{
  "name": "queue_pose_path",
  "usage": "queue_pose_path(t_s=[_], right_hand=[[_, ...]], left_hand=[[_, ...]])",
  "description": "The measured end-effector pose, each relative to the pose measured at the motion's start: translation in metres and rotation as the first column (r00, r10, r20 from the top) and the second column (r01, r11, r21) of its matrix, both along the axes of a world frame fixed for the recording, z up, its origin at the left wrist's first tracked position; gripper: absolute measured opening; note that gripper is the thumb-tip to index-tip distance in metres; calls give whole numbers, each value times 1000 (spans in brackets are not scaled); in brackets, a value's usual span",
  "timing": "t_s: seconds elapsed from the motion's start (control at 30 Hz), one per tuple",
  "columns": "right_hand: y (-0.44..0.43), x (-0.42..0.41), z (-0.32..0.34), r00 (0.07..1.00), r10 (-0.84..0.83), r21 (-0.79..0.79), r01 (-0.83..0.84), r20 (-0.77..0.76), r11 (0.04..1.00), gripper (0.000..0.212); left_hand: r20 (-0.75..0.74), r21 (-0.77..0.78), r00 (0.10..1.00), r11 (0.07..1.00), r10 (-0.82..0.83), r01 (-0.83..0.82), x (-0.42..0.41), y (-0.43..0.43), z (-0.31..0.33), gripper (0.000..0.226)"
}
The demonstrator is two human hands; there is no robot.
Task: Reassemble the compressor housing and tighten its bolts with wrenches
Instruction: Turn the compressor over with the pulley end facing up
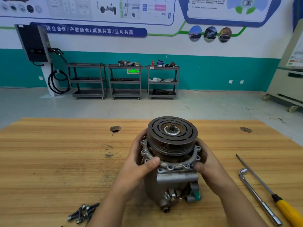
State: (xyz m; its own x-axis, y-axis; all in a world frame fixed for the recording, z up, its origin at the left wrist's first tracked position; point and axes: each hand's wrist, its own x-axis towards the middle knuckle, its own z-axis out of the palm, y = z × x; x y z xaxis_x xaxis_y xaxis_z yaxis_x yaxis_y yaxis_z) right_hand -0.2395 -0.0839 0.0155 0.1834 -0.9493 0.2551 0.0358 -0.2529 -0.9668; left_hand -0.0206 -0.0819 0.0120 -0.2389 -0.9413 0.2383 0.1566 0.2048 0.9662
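Bolts (83, 212) in loose heap, near-left part of worktop (49, 161). Compressor housing (170, 182) upright mid-worktop, grooved pulley (172, 133) on top. Left hand (141, 161): grip curled round housing's bolt-hole flange, thumb pressed on rim. Right hand (206, 159): grip curled round flange from opposite side. L-shaped wrench (257, 195) and yellow-handled screwdriver (285, 208) lying side by side at right, apart from housing. Three carts (125, 81) against far wall.
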Motion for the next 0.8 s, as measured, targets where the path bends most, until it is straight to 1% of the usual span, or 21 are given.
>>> queue_pose_path(t_s=[0.1, 0.13, 0.2, 0.23, 0.3, 0.33, 0.37, 0.43, 0.6, 0.73, 0.8], right_hand=[[-2, 5, -7, 976, -29, 43, 20, 218, 999, 118], [-2, 6, -7, 967, -42, 44, 32, 251, 999, 115], [-1, 10, -7, 957, -54, 34, 46, 286, 998, 110], [-1, 10, -8, 953, -51, 23, 47, 300, 999, 103], [-1, 7, -9, 945, -63, -2, 67, 320, 998, 66], [0, 6, -8, 945, -72, -3, 77, 319, 997, 55], [1, 4, -7, 949, -67, -11, 74, 307, 997, 56], [4, 2, -7, 954, -60, -30, 72, 295, 997, 65], [8, 10, -8, 928, -70, -55, 97, 366, 994, 64], [10, 12, -7, 909, -68, -37, 91, 410, 995, 66], [10, 13, -7, 904, -67, -22, 84, 423, 996, 69]], left_hand=[[-243, 72, 970, 997, -18, 37, 4, -6, -3, 94], [-298, 83, 954, 995, -18, 45, 5, -8, -4, 89], [-350, 89, 937, 995, -14, 48, 5, -9, -4, 78], [-357, 91, 934, 995, -6, 41, 3, -9, -4, 75], [-366, 97, 930, 995, 21, 16, 1, -9, -6, 72], [-375, 103, 926, 995, 33, 7, 0, -9, -6, 71], [-388, 109, 921, 994, 39, 4, 0, -9, -7, 71], [-405, 108, 914, 994, 33, 12, 0, -8, -8, 70], [-487, 139, 873, 988, 14, 62, -3, -3, -8, 74], [-555, 161, 831, 976, -36, 150, -6, 1, -4, 80], [-570, 172, 821, 972, -35, 161, -6, 2, -2, 82]])
